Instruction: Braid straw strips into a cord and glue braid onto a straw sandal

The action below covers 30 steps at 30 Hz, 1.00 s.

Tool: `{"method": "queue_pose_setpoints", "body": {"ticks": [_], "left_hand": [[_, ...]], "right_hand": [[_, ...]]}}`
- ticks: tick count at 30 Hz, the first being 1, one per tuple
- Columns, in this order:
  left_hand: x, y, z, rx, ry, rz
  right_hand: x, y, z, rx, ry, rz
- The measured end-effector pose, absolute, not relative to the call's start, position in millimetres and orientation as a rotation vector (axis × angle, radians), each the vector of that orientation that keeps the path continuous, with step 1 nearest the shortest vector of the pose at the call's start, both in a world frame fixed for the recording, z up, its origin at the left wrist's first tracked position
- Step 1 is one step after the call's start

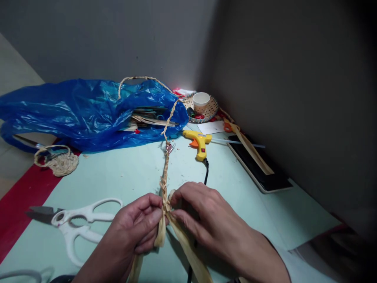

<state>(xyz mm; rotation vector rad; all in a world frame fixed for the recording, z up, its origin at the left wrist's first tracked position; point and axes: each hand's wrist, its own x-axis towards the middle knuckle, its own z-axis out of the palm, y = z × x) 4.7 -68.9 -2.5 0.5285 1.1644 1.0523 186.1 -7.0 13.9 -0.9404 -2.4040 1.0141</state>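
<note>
A long straw-coloured braid [165,169] of dried leaf strips runs from my hands up toward the blue bag, with a small metal clip [170,147] on it. My left hand [134,228] pinches the braid's near end and a loose strip [161,234] that hangs down. My right hand [203,214] is closed on another loose strip [188,245] right beside the left fingers. Both hands meet at the braid's working end, just above the pale green table [118,173].
White-handled scissors [78,224] lie left of my hands. A yellow glue gun [199,142] and its black cord lie beyond. A blue plastic bag [82,112] of strips, a coiled woven piece [57,161], a basket with a cup [202,104] and a dark tablet [259,167] sit around.
</note>
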Motion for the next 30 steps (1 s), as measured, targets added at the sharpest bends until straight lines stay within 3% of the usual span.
{"method": "queue_pose_setpoints", "body": {"ticks": [9, 21, 30], "left_hand": [[4.6, -71.0, -2.1, 0.532, 1.223, 1.050], [9.0, -73.3, 2.4, 0.524, 1.292, 1.005], [5.4, -70.9, 1.0, 0.577, 1.348, 0.967]], "right_hand": [[179.1, -36.8, 4.5, -0.825, -2.221, 0.916], [182.8, -41.2, 8.6, -0.997, -2.081, 1.289], [192.2, -29.6, 14.1, -1.032, -2.144, 1.170]]}}
